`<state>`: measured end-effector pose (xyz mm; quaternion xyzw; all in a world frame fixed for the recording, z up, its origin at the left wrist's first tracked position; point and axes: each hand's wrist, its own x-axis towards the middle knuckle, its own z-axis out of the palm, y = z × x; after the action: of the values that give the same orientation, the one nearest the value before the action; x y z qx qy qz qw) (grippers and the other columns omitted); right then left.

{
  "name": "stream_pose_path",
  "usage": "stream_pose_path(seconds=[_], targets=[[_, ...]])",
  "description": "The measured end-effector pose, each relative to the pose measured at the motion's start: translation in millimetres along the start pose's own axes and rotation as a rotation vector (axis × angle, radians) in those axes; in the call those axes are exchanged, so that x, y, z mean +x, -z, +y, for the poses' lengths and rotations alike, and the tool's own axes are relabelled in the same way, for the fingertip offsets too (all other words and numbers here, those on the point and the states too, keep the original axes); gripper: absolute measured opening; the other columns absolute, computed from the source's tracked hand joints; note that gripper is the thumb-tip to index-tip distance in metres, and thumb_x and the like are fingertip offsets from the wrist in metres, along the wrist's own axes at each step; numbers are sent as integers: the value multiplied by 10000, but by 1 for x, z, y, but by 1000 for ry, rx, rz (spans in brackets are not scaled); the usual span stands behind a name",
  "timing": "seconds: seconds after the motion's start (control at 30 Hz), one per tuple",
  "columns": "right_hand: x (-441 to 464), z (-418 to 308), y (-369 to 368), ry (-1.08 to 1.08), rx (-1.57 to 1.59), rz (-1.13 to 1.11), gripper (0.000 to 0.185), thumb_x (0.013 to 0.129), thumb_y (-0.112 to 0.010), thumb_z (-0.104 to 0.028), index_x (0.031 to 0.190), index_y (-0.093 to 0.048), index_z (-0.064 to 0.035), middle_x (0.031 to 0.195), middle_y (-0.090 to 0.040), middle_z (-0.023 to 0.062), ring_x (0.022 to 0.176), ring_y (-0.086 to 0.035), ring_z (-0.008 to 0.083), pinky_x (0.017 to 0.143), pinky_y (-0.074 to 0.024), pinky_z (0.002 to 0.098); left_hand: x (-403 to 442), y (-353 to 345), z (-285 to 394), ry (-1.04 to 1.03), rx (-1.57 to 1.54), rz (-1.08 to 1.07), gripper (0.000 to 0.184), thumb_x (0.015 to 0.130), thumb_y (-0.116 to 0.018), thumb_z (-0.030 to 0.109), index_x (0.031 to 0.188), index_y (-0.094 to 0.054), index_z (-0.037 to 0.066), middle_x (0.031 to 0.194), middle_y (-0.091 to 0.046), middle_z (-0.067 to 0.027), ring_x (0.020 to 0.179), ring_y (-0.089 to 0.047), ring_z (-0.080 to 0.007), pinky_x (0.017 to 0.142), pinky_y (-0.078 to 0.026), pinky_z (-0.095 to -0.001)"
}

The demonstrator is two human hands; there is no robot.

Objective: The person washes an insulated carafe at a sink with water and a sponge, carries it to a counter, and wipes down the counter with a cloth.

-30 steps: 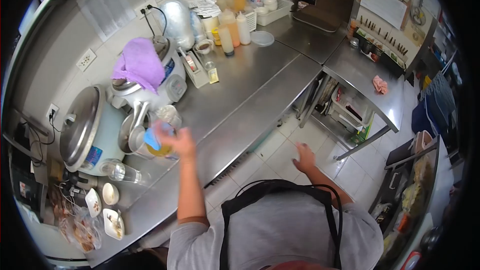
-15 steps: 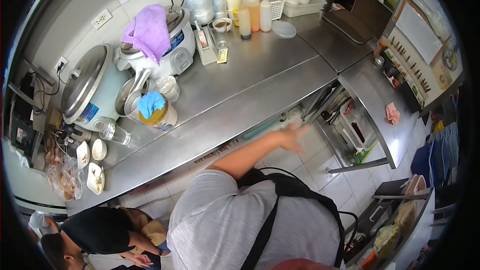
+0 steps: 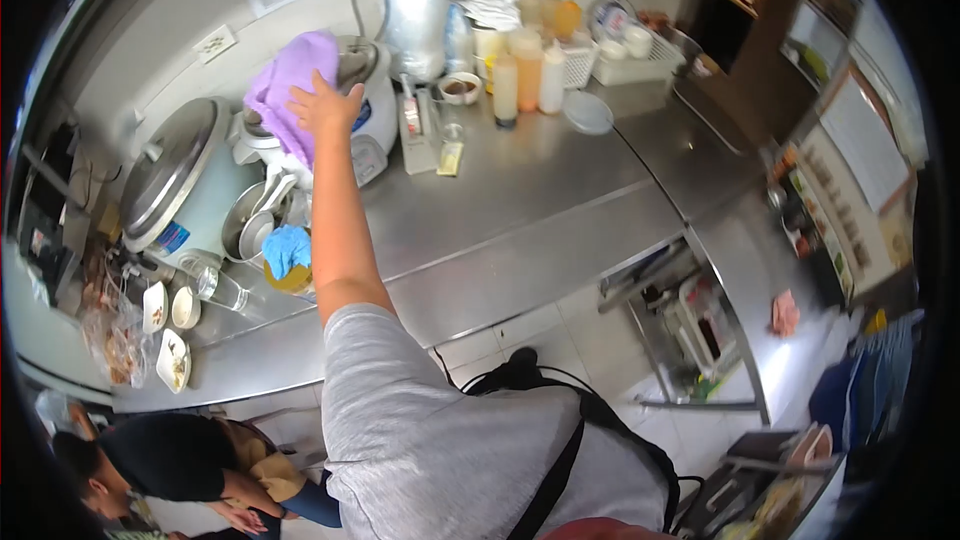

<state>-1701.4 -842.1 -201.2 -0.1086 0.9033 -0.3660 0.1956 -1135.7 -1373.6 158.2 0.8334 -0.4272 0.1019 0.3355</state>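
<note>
My left hand (image 3: 325,110) reaches forward over the counter, fingers spread and thumb out to the right. It is at the purple cloth (image 3: 285,90) draped on the lid of a white rice cooker (image 3: 372,130); whether it touches the cloth I cannot tell. My forearm hides part of the cooker front and of the yellow-lidded tub (image 3: 290,281) with a blue cloth (image 3: 288,248) on top. Left of the tub are a metal pot (image 3: 238,225) and a larger cooker (image 3: 175,180) with a metal lid. My right hand is out of view.
Squeeze bottles (image 3: 527,70), a white basket (image 3: 640,60) and a narrow tray (image 3: 416,135) stand along the back. A clear glass (image 3: 222,288) lies near small bowls (image 3: 173,360) at the left. Another person (image 3: 170,460) bends at lower left. An open-topped compartment (image 3: 690,325) is at the right.
My left hand has swung from low over the floor by the counter's front edge, up and left to the purple cloth. The view has shifted slightly.
</note>
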Motion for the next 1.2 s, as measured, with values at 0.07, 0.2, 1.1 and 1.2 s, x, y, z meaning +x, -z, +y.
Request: stream_pose_path(seconds=[0.07, 0.2, 1.1, 1.2], targets=[[25, -36, -23, 97, 19, -54, 361, 813, -495, -229, 1103, -440, -21, 937, -460, 87, 828, -449, 221, 706, -398, 325, 24, 8, -7, 56, 33, 1, 842, 638, -636, 504, 1315, -267, 165, 1357, -125, -259, 1246, -93, -450, 967, -200, -532], [75, -119, -72, 338, 51, -200, 306, 829, -479, -201, 1076, -462, -21, 879, -489, 74, 770, -477, 203, 665, -422, 306, 52, 3, -25, 157, 82, -61, 813, 619, -634, 531, 1293, -319, 202, 1356, -184, -222, 1245, -112, -450, 975, -186, -536], [-45, -528, -312, 1890, 149, -1508, 536, 711, -605, -193, 1193, -430, -37, 1225, -370, 225, 1144, -344, 392, 950, -284, 442, -355, -100, 45, -101, 149, -566, 932, 599, -556, 638, 1303, -277, 95, 1354, -149, -256, 1246, -108, -449, 980, -107, -568], [-54, -506, -318, 2199, -233, -1231, 551, 733, -573, -305, 1230, -417, -128, 1301, -305, 199, 1198, -259, 417, 962, -213, 523, -372, -114, 72, -253, 107, -551, 913, 597, -565, 621, 1291, -296, 94, 1347, -168, -256, 1242, -123, -448, 977, -117, -570]])
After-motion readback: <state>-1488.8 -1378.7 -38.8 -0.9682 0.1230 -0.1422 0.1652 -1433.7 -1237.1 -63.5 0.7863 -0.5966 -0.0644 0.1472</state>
